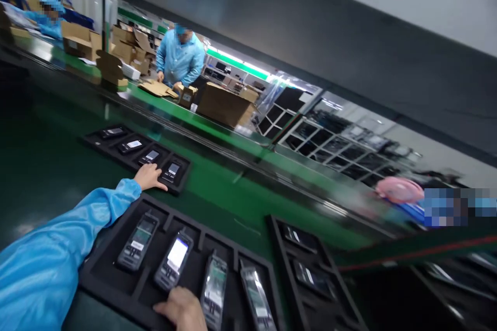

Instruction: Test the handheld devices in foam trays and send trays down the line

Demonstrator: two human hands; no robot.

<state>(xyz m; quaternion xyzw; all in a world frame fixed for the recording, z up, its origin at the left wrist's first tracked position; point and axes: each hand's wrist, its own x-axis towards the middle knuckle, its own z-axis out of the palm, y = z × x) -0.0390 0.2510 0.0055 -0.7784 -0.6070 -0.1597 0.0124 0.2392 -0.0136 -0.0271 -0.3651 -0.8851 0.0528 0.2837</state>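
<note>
The left hand (150,178) is at the near edge of the far black tray (183,181), by its four keypad phones (174,169) — its thumb sticks out, but I can't tell if it grips. The right hand (183,310) is curled and blurry at the near black tray (112,292), just below a bright-screen phone (176,256), and I can't tell if it holds anything. Right of both hands, a side tray (280,256) with dark phones (301,238) sits on the green worktop (248,217).
</note>
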